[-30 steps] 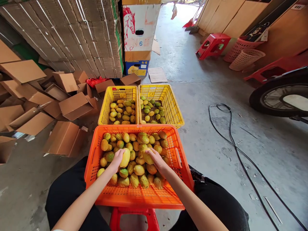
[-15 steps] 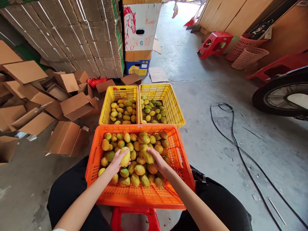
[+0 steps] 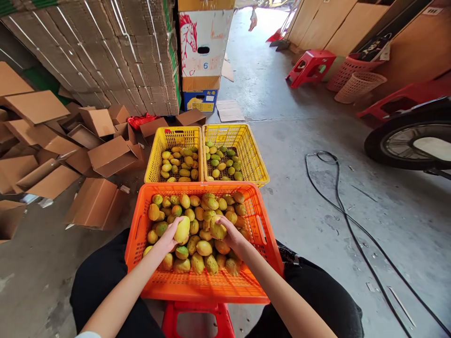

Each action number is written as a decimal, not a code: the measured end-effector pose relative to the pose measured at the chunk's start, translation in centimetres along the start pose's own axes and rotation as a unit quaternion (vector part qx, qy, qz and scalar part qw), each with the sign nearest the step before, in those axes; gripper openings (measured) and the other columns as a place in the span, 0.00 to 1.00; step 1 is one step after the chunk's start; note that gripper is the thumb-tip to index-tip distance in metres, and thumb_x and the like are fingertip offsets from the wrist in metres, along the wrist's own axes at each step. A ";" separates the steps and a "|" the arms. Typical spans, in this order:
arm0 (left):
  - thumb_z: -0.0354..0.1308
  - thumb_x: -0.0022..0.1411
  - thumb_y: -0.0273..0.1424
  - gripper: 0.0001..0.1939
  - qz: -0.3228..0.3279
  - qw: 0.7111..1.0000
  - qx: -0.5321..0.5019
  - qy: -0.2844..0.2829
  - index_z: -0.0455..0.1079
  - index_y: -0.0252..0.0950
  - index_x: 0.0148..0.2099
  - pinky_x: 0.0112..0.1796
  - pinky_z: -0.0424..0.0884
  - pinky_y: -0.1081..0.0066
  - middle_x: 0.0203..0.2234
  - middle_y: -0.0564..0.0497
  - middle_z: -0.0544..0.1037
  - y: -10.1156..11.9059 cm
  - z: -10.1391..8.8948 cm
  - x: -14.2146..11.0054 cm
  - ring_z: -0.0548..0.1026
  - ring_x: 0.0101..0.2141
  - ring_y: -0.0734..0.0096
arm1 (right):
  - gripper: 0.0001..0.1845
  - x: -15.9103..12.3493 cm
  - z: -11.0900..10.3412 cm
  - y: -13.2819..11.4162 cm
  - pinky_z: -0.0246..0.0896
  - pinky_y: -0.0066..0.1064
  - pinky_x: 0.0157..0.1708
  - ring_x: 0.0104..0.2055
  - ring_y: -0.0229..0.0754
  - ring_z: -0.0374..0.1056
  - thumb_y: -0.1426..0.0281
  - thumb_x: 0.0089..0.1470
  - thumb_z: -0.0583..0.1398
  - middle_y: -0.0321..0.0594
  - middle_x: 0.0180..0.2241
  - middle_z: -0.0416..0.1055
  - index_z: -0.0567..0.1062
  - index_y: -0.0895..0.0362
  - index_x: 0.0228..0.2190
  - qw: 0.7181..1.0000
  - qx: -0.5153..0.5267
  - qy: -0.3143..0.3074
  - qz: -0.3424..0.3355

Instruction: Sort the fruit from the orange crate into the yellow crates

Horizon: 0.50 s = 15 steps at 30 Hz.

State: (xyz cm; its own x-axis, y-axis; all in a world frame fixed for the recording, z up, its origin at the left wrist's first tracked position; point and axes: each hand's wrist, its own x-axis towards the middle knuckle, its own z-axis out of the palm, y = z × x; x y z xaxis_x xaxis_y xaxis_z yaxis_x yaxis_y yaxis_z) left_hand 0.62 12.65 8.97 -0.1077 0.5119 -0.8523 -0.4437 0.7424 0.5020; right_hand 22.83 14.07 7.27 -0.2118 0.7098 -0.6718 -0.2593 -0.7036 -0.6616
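Note:
Within the orange crate (image 3: 211, 292), my left hand (image 3: 169, 235) is closed around a smooth yellow papaya (image 3: 182, 229). A greener, blotchy papaya (image 3: 218, 228) sits in my right hand (image 3: 230, 233), its thumb across the top and its other fingers mostly hidden. Both hands are just over a pile of oval, papaya-like fruits (image 3: 203, 249), yellow, orange and green, some with wrinkled skin. Beyond the crate stand two yellow crates side by side: the left crate (image 3: 150, 162) holds mostly yellow fruits, the right crate (image 3: 259, 157) greener ones.
A red stool (image 3: 199, 307) is under the orange crate, between my knees. Loose cardboard boxes (image 3: 95, 202) litter the floor at left, before a stack of flattened cartons (image 3: 105, 56). To the right lie a black cable (image 3: 338, 188) and a motorbike wheel (image 3: 405, 145).
Both papayas stay in my hands and have turned slightly; the right one now shows more of its blotchy end. The crates and piled fruits have not moved.

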 end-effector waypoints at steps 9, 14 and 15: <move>0.53 0.69 0.43 0.18 -0.090 0.993 -0.053 -0.046 0.70 0.32 0.45 0.26 0.77 0.70 0.30 0.39 0.81 -0.1 -0.6 0.6 0.81 0.29 0.61 | 0.23 0.6 0.1 0.4 0.70 0.37 0.37 0.38 0.47 0.75 0.56 0.37 0.72 0.36 0.35 0.76 0.73 0.50 0.35 0.999 0.036 0.018 0.006; 0.50 0.70 0.42 0.17 -0.054 0.997 -0.056 -0.012 0.70 0.33 0.43 0.24 0.76 0.71 0.29 0.40 0.80 0.1 -0.3 0.5 0.81 0.28 0.62 | 0.19 0.8 0.1 0.8 0.71 0.39 0.39 0.40 0.49 0.75 0.56 0.41 0.71 0.38 0.37 0.78 0.73 0.50 0.32 0.998 0.063 -0.023 -0.018; 0.51 0.70 0.41 0.16 -0.042 0.998 -0.054 0.005 0.70 0.33 0.43 0.25 0.76 0.71 0.28 0.41 0.80 0.2 -0.2 0.4 0.81 0.28 0.63 | 0.19 0.9 0.0 1.0 0.71 0.37 0.39 0.40 0.48 0.75 0.55 0.42 0.71 0.37 0.37 0.78 0.74 0.50 0.34 0.998 0.055 -0.019 -0.025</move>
State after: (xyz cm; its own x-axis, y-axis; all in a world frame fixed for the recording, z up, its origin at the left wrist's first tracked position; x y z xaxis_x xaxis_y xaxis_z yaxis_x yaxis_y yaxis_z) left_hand 0.30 12.89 8.71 -0.0739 0.4446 -0.8927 -0.5441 0.7322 0.4097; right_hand 22.36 14.04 6.02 -0.2309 0.7465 -0.6240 -0.3715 -0.6604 -0.6526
